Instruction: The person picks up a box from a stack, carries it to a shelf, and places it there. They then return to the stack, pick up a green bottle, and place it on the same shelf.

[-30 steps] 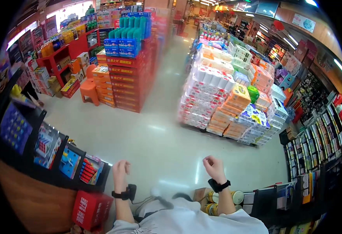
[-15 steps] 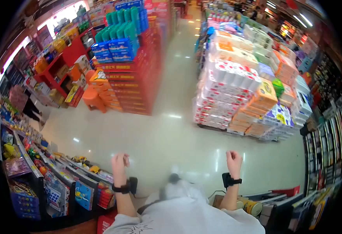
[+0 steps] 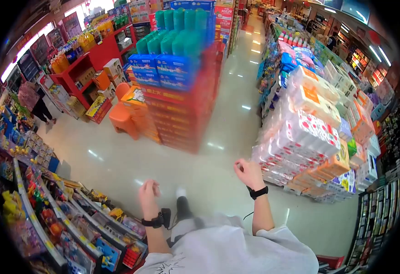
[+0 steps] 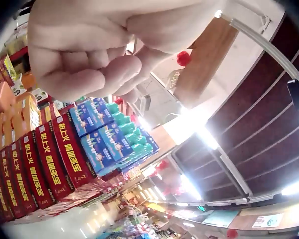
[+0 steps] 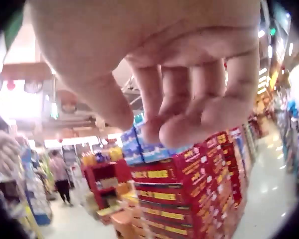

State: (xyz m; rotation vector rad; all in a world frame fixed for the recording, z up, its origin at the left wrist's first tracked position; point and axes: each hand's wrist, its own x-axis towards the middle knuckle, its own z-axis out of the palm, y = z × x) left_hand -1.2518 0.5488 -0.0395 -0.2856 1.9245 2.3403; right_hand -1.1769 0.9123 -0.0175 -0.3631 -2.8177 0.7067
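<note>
Nothing is held in either hand. My left hand (image 3: pixel 149 194) is raised in front of the body over the floor, its fingers loosely curled; the left wrist view shows the bent fingers (image 4: pixel 84 74) with no object in them. Farther forward, my right hand (image 3: pixel 250 173) overlaps the lower edge of the stacked tissue packs (image 3: pixel 300 137) in the head view. In the right wrist view its fingers (image 5: pixel 209 114) hang loosely bent, with a gap beside the thumb. Each wrist wears a black strap with a small camera.
Red drink cartons (image 3: pixel 172 118) topped with blue boxes (image 3: pixel 177 68) and green bottles stand ahead. An orange stool (image 3: pixel 123 119) is beside them. Toy shelves (image 3: pixel 63 214) line the left, a book rack (image 3: pixel 380 219) the right. A person (image 3: pixel 34 102) stands at far left. An aisle (image 3: pixel 236 91) runs between the stacks.
The view has swung and moved forward, so the carton stack looks nearer and the tissue packs sit farther right. A foot now shows stepping ahead. Both hands stay raised with nothing in them.
</note>
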